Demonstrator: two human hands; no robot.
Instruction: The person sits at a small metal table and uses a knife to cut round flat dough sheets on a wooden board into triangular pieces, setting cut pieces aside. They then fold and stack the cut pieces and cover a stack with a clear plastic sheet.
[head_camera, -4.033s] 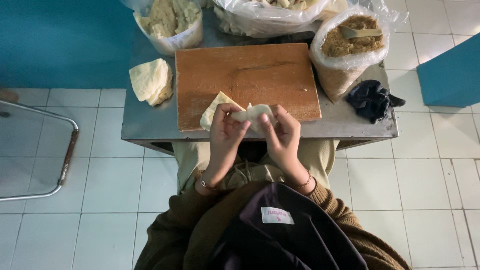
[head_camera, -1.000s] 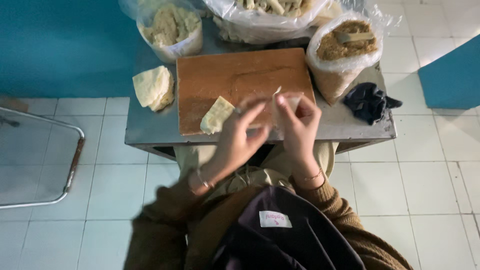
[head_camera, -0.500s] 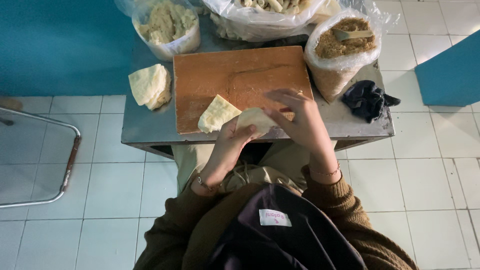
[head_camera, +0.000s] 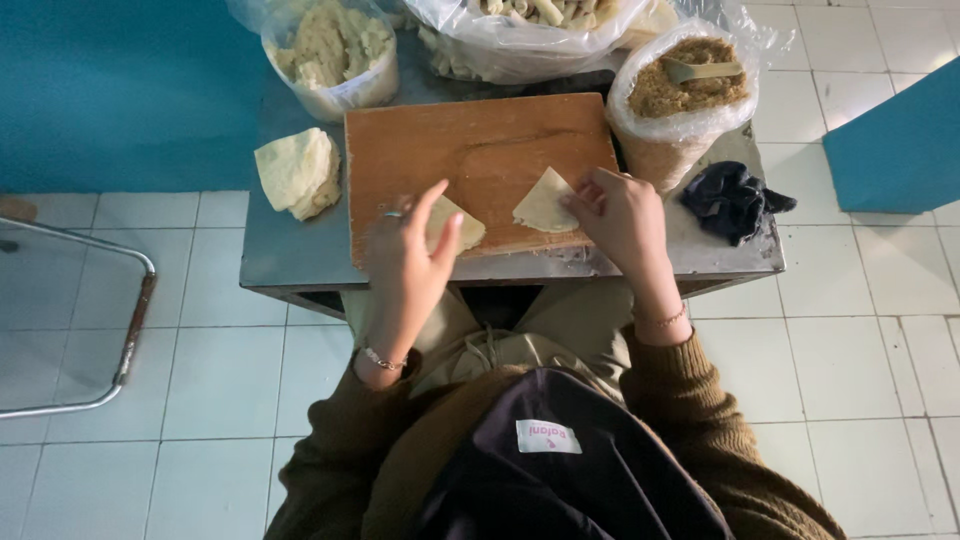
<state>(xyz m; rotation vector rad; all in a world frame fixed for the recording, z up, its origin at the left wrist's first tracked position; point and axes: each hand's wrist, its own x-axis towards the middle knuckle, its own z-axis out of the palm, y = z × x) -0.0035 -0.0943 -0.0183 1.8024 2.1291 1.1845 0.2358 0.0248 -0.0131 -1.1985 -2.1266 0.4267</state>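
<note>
Nearest the camera, the person's lap and dark apron (head_camera: 560, 470) hide the bench's (head_camera: 290, 260) near underside. The left hand (head_camera: 405, 255) lies over the near edge of the wooden board (head_camera: 480, 150), fingers (head_camera: 432, 200) spread, covering most of one pale wrapper sheet (head_camera: 465, 228); whether the fingertips press it down cannot be told. The right hand (head_camera: 625, 215) sits at the board's near right corner, its fingers (head_camera: 585, 198) drawn together and pinching the edge of a second wrapper (head_camera: 545, 203), a triangular piece lying flat on the board. That makes two wrappers on the board, one per hand.

On the bench's left edge rests one stack of wrappers (head_camera: 295, 172) (the count within it is unreadable). At the right edge lies one dark crumpled cloth (head_camera: 732, 200).

Along the far edge stand three plastic bags: a left one of pale shredded stuff (head_camera: 330, 45), a middle one of rolled pieces (head_camera: 530, 30) cut off by the frame's top, and a right one of brown filling (head_camera: 685, 90) with a spoon (head_camera: 705, 70) half buried in it.

A metal chair frame (head_camera: 90, 330) is cut off at left.
</note>
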